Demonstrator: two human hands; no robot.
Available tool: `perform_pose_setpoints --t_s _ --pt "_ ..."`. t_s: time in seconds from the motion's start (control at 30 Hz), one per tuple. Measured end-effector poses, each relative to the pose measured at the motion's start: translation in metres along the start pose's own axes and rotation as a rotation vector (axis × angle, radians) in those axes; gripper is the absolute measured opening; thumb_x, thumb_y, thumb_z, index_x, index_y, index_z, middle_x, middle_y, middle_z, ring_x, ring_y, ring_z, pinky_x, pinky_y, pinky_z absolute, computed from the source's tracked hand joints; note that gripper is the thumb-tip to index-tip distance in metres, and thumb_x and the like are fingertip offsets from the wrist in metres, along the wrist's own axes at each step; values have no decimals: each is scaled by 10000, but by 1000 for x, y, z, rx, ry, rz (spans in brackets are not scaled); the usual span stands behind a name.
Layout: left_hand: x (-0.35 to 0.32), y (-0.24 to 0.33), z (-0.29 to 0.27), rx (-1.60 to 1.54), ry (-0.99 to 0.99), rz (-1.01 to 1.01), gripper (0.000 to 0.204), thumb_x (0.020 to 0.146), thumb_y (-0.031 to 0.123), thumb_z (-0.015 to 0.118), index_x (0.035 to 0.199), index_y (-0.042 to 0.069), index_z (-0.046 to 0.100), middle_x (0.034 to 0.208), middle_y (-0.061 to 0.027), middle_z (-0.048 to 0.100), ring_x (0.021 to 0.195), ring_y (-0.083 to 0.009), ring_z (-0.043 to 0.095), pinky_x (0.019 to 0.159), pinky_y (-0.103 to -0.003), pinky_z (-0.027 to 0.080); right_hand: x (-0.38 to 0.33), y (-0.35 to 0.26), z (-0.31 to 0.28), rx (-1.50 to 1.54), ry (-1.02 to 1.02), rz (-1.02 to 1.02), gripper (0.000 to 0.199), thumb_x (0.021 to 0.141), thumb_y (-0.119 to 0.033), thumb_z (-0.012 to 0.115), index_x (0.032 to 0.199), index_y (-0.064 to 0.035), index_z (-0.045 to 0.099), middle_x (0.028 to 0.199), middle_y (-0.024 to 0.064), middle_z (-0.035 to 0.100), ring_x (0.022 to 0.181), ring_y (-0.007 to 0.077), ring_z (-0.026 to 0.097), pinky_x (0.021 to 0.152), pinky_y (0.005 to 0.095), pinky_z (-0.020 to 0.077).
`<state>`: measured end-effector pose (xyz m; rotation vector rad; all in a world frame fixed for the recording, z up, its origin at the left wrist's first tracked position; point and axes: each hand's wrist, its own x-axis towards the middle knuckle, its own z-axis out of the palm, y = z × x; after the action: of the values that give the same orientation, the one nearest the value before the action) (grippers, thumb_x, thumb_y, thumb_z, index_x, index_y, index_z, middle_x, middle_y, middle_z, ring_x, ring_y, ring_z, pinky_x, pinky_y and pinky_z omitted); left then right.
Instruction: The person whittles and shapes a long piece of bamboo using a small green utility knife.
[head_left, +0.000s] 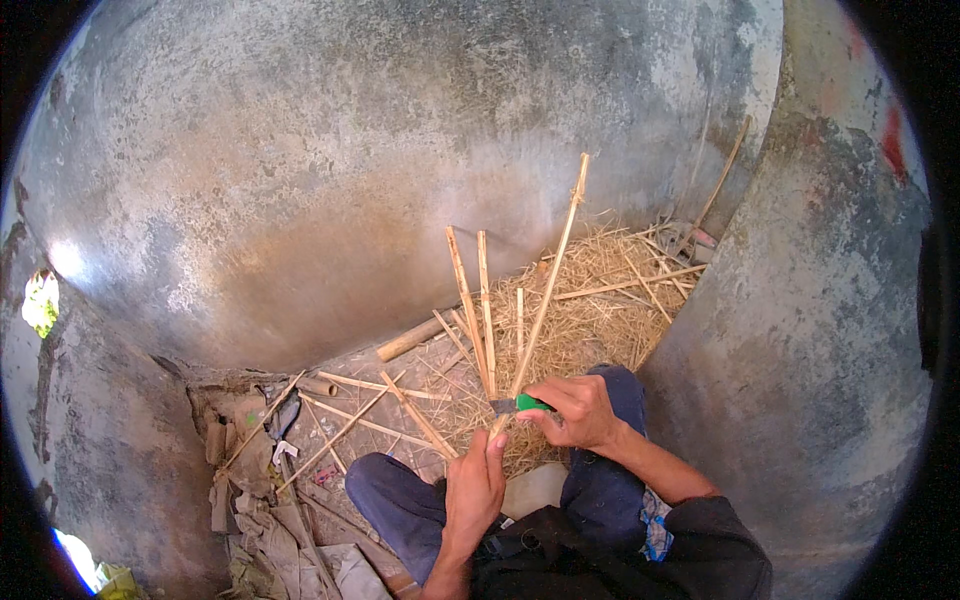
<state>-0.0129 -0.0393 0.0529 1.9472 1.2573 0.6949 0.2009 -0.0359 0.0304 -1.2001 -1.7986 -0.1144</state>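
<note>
A long, pale bamboo strip slants up from my lap toward the wall, with a knobbly joint near its far end. My left hand is closed around its near end, thumb along it. In my right hand is a knife with a green handle, fingers wrapped round it. The short, wide grey blade lies against the strip just above my left hand. Beyond the blade, two more bamboo strips stand up side by side; their lower ends are partly hidden.
Curly bamboo shavings are heaped ahead and to the right, with loose sticks on top. A thicker bamboo piece lies by the stained wall. Several cut strips and crumpled sacking cover the floor to the left.
</note>
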Motion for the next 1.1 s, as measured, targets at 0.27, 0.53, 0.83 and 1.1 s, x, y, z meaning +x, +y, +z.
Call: perform_pose_setpoints --t_s 0.27,0.53,0.83,1.1 --pt "-4 -8 -1 16 2 0 269 1121 246 549 1018 -1 559 709 -323 596 727 -566 618 603 -603 435 5 9 -4 -116 46 22 297 955 -345 784 975 -49 768 765 93 714 614 282 703 543 378 533" --pt "-50 -33 -1 0 -134 -114 356 1134 298 511 978 -18 563 758 -311 602 766 -561 619 648 -574 459 29 104 -55 -203 276 428 336 1053 -342 682 1071 -16 761 730 126 681 578 258 629 556 390 466" --pt "-19 -41 -9 -92 -76 -84 441 1157 343 460 946 -24 586 728 -293 583 720 -546 606 629 -560 435 -11 35 -4 -43 -8 217 304 1000 -329 738 1101 -42 740 966 179 754 792 372 746 687 440 586" --pt "-6 -12 -3 -38 -9 -41 359 1134 318 519 997 -11 567 736 -283 597 695 -499 618 620 -533 451 -20 -19 9 94 -102 168 298 957 -301 789 1062 -26 745 916 141 757 712 319 739 595 392 568"
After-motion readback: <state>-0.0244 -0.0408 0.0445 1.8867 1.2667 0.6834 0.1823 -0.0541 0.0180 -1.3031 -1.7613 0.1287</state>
